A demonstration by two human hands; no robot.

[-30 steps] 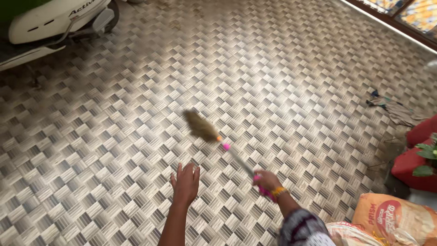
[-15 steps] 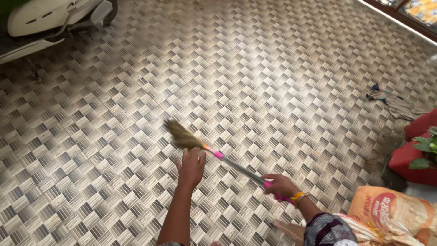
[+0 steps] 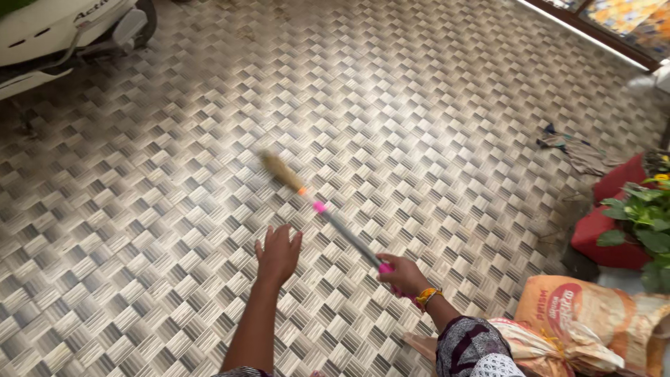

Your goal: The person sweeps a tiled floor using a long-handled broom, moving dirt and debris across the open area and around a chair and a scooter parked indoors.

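White and rounded, the body of a scooter (image 3: pixel 49 31) fills the upper left corner, parked on a floor (image 3: pixel 419 105) of grey and beige basket-weave tiles. Its side carries dark lettering, cut off by the frame edge.

Further right, the left hand (image 3: pixel 277 255) hangs over the tiles with its fingers (image 3: pixel 269 237) spread and released, holding nothing. Just above and right of it runs the broom (image 3: pixel 314 204): tan bristle head blurred and low near the floor, an orange and a pink band, then a grey shaft slanting down to a pink grip. The right hand (image 3: pixel 403 274) has its fingers clenched around that grip (a yellow bangle sits on the wrist).

At the right edge a crumpled rag (image 3: pixel 576 150) lies on the tiles, below it red pots with a green plant (image 3: pixel 642 216), and in the lower right corner an orange sack (image 3: pixel 593 318) with a round red printed emblem on its face, slumped beside a paler striped sack (image 3: pixel 541 342).

Half a second ago the bristles lay lower and closer in, right above the left hand's fingertips; now the head has swung up and away from that hand. The scooter has slid further out of frame at the left, while more of the plant shows at the right.
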